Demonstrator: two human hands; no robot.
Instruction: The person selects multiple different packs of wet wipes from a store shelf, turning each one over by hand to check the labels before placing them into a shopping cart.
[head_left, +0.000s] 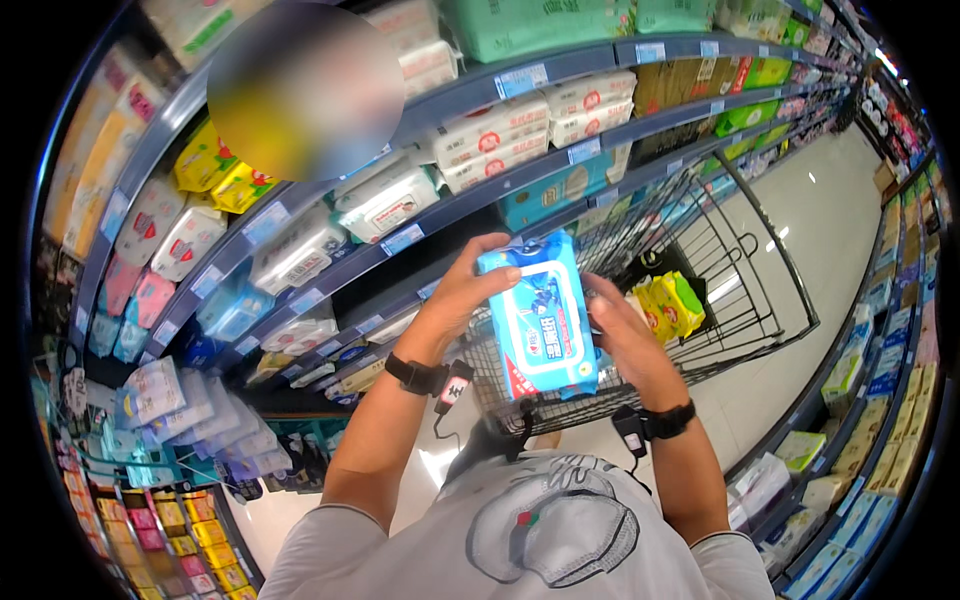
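A blue plastic pack of wet wipes with a white-rimmed resealable lid and printed writing is held up before my chest. My left hand grips its upper left corner, thumb across the front. At the pack's right edge is my right hand, its fingertips partly hidden behind the edge; whether it grips the pack is unclear. Below and beyond both hands stands a black wire shopping cart. A yellow-green package lies in the cart.
Shelves with price tags curve along the left and front, holding white tissue packs and a white wipes pack. Hanging packages stick out at the left. Another stocked shelf lines the right, beyond the shiny tiled floor.
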